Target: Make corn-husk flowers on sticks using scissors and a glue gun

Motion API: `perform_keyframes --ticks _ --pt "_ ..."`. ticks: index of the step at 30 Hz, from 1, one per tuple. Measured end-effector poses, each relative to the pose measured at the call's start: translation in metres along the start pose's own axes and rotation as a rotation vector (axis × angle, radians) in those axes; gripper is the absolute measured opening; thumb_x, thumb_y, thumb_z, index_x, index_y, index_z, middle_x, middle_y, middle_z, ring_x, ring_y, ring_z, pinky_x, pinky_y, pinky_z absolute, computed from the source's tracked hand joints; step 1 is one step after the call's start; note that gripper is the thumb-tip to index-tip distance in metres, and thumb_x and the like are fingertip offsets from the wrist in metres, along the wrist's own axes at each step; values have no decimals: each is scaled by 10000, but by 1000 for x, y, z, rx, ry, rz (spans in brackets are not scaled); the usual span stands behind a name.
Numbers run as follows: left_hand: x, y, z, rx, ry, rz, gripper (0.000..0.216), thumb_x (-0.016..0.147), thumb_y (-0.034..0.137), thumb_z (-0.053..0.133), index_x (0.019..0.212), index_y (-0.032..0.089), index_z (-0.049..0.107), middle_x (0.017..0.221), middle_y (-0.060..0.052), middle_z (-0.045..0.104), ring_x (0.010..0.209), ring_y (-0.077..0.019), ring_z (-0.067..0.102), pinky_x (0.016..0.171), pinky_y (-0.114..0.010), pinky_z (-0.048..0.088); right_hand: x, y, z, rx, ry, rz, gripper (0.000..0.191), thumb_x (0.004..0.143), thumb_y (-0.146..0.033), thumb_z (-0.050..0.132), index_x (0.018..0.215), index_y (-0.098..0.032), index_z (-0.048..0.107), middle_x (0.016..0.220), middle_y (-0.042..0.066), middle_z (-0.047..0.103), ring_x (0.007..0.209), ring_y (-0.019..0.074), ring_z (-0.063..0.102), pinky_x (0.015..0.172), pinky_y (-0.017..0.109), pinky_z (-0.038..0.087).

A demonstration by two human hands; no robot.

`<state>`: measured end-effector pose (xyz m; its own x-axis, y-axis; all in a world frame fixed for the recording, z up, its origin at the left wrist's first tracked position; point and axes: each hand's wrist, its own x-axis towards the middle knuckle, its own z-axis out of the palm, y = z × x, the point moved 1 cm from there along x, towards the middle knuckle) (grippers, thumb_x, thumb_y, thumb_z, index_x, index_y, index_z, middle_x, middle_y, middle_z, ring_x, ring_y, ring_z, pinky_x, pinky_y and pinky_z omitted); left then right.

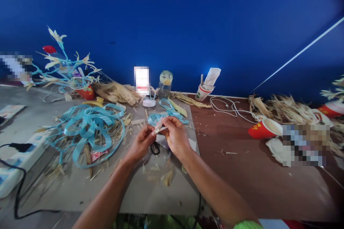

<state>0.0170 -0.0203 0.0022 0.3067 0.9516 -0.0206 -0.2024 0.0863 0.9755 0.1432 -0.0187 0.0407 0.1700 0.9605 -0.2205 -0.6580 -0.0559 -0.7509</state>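
Note:
My left hand (143, 141) and my right hand (176, 136) meet over the middle of the table. Both are closed in a pinch on a small pale strip (160, 126), whitish with a faint pink tint; its material is too small to make out. Just below the fingers shows a black loop (155, 148), like a scissor handle. Behind the hands lies light blue ribbon (154, 118). Dry husk scraps (168, 178) are scattered on the grey mat (145, 200) beneath my wrists.
Tangled blue ribbon (92, 128) and a branching husk-flower stem (63, 66) occupy the left, near a power strip (24, 161). At the back stand a glass jar (165, 84) and a paper cup (203, 92). A red cup (264, 128) lies tipped at right, beside husks (287, 109).

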Motion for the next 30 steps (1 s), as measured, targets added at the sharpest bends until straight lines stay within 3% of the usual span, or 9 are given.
perform_keyframes --ticks 10,25,30 --pt "0 -2 4 151 108 154 245 814 420 571 799 178 531 626 38 439 557 -89 384 527 -223 319 -1 -2 1 9 3 8 247 562 -299 769 614 -179 559 592 -33 612 584 124 589 608 275 511" --pt "-1 1 7 148 140 116 270 798 450 581 828 188 525 649 40 424 575 -89 363 536 -219 315 -1 -9 2 44 3 -10 248 550 -283 779 568 -178 555 583 -39 572 600 109 562 639 289 527" --pt "-1 1 6 148 163 115 262 788 444 595 819 189 540 648 37 443 576 -94 380 541 -223 320 -2 -12 0 -8 35 16 259 591 -358 763 607 -182 575 628 -31 573 629 111 551 630 270 512"
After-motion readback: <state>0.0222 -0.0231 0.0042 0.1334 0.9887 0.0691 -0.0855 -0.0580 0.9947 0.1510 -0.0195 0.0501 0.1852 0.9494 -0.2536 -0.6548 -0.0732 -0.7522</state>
